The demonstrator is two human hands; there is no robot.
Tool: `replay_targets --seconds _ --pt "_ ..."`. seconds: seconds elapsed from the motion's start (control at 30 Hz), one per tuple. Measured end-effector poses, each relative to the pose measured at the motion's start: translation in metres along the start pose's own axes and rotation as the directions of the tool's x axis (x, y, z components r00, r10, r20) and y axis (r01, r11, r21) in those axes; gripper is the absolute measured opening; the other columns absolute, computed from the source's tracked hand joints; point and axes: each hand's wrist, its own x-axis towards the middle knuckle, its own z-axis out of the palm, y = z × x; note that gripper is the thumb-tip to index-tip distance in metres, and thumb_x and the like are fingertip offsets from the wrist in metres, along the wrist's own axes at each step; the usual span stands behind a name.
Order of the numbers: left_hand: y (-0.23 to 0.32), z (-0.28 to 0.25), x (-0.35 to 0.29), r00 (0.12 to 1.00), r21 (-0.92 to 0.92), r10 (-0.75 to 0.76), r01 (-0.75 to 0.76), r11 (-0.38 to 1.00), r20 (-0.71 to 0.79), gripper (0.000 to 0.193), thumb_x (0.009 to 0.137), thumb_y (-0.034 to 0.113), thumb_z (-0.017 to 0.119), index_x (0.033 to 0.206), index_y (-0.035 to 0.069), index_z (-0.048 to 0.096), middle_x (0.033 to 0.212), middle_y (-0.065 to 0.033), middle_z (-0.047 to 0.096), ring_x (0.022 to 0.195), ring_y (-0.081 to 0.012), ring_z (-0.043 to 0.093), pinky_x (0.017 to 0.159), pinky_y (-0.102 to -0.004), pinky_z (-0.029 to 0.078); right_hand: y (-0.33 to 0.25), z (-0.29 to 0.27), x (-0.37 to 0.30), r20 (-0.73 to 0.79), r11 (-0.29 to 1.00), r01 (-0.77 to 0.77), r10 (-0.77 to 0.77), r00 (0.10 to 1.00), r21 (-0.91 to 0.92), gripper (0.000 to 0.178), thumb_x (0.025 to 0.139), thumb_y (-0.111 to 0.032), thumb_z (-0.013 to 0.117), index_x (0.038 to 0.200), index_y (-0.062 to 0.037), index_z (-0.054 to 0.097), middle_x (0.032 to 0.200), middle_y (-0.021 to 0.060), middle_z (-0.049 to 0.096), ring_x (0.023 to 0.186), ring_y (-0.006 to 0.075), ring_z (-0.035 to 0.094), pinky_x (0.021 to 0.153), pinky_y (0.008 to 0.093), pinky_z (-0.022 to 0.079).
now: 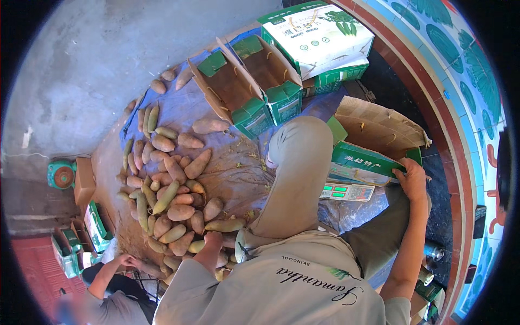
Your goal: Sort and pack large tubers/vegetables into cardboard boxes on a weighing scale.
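Observation:
My right hand grips the near edge of an open green-and-brown cardboard box, its fingers closed on the wall. The box rests on a digital scale with lit green displays, beside my bent leg. My left hand is down on the near side of a pile of root vegetables; its fingers look curled, and what they hold, if anything, is hidden. The pile mixes green radishes with reddish-brown, soil-covered roots. A mostly green radish lies just beyond my left hand.
Two open boxes stand on the blue sheet, next to a closed white-and-green carton. At lower left another person's hand is by the pile. A green fan and more boxes stand farther left.

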Motion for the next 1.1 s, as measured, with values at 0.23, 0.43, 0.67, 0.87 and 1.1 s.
replay_targets --seconds 0.23,0.43,0.67,0.87,1.1 --pt "-0.021 -0.068 0.004 0.999 -0.025 -0.015 0.016 1.000 0.040 0.031 0.082 0.018 0.054 0.111 0.008 0.059 0.113 -0.0116 0.061 0.108 -0.0263 0.057 0.086 -0.0378 0.049 0.006 0.001 -0.001 -0.004 1.000 0.028 -0.028 1.000 0.012 0.019 0.066 -0.010 0.071 0.079 -0.0034 0.059 0.078 0.0143 0.059 0.079 0.0338 0.058 0.070 0.0414 0.045" --pt "-0.029 -0.157 -0.012 0.970 -0.406 -0.125 0.031 0.913 -0.207 0.051 0.073 0.026 0.069 0.118 0.007 0.054 0.112 -0.0155 0.060 0.108 -0.0319 0.056 0.089 -0.0386 0.047 0.007 0.000 -0.002 0.000 0.999 0.037 -0.037 0.999 -0.034 0.019 0.066 -0.012 0.070 0.078 -0.0040 0.058 0.078 0.0134 0.059 0.080 0.0329 0.058 0.071 0.0418 0.046" --pt "-0.023 -0.230 -0.031 0.647 -0.635 -0.270 -0.432 0.640 -0.713 0.054 0.062 0.019 0.079 0.104 0.002 0.050 0.094 -0.0196 0.060 0.086 -0.0359 0.059 0.076 -0.0397 0.047 0.009 -0.002 -0.009 0.014 0.998 0.047 -0.047 0.999 -0.036 0.018 0.067 -0.014 0.069 0.076 -0.0050 0.056 0.077 0.0121 0.058 0.079 0.0317 0.058 0.070 0.0419 0.046" --pt "0.012 -0.357 -0.123 0.328 -0.468 -0.480 -0.860 0.206 -0.814 0.032 0.075 0.007 0.070 0.100 0.003 0.051 0.093 -0.0045 0.053 0.082 -0.0137 0.050 0.074 -0.0267 0.043 0.017 0.001 -0.012 -0.018 0.993 0.114 -0.114 0.993 -0.030 0.016 0.067 -0.014 0.069 0.075 -0.0058 0.058 0.076 0.0110 0.059 0.079 0.0297 0.059 0.070 0.0409 0.047" --pt "0.075 -0.454 -0.187 0.204 -0.184 -0.305 -0.978 -0.093 -0.930 0.030 0.081 0.007 0.067 0.106 0.002 0.051 0.099 -0.0034 0.054 0.090 -0.0117 0.051 0.080 -0.0252 0.043 0.016 0.000 -0.015 -0.030 0.994 0.102 -0.104 0.994 -0.045 0.017 0.067 -0.015 0.069 0.075 -0.0055 0.059 0.076 0.0105 0.060 0.079 0.0290 0.060 0.072 0.0397 0.048"
